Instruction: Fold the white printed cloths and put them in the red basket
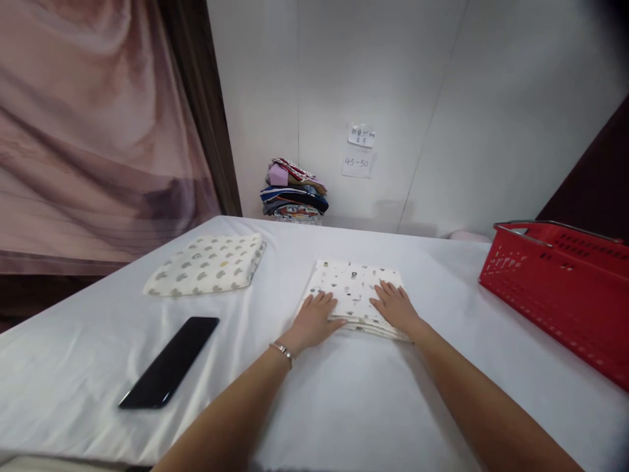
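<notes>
Both hands flat on a folded printed cloth

The white cloth with small printed figures lies folded in layers near the middle of the white-covered desk. The left hand rests on its near left corner and the right hand on its right side, both palm down, fingers slightly spread, gripping nothing; a silver bracelet circles the left wrist. To the left lies another folded cloth, cream with grey mushroom-like shapes, and nearer the person a black phone-like slab. A red perforated basket stands at the right. Beyond the far edge, a pile of folded fabrics sits against the pale wall, near a paper reading "45-50".
</notes>
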The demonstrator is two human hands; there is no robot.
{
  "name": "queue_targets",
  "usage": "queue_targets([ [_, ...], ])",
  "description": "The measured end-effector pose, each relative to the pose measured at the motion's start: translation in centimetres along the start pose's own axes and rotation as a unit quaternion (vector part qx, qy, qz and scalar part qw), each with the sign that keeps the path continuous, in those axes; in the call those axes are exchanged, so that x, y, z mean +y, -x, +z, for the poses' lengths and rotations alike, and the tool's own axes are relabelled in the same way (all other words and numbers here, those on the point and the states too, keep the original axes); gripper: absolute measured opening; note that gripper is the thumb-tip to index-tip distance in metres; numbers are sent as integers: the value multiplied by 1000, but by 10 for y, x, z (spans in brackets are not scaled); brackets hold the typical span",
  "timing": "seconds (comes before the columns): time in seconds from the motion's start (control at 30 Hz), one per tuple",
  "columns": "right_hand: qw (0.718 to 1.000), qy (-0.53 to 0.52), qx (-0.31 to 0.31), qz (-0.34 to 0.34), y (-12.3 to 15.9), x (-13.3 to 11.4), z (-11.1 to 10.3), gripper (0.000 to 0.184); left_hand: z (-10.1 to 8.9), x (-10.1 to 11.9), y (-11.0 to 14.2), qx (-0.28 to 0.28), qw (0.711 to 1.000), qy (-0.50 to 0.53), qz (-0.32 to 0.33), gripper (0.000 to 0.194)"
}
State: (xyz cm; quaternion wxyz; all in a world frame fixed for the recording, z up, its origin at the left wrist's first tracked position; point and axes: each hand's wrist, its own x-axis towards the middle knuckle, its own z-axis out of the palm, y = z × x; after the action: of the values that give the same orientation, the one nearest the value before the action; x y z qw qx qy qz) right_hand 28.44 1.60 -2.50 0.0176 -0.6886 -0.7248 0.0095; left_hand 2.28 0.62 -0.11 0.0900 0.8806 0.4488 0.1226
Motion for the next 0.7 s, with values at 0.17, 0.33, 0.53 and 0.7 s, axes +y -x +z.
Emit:
queue_targets([
  [0.17,1000,-19,-8,13,-1,-2,-4,61,-19,-3,-36,14,999,4,-50,60],
  [0.33,1000,-28,-7,11,0,-1,-2,60,-1,-24,-65,-11,994,-24,-104,64],
  [0.53,998,-42,-36,10,-4,-1,-11,58,18,-38,-63,-12,993,8,-114,67],
  [0.7,999,-33,-6,42,-33,2,-25,60,13,-34,-62,-11,993,7,-120,65],
])
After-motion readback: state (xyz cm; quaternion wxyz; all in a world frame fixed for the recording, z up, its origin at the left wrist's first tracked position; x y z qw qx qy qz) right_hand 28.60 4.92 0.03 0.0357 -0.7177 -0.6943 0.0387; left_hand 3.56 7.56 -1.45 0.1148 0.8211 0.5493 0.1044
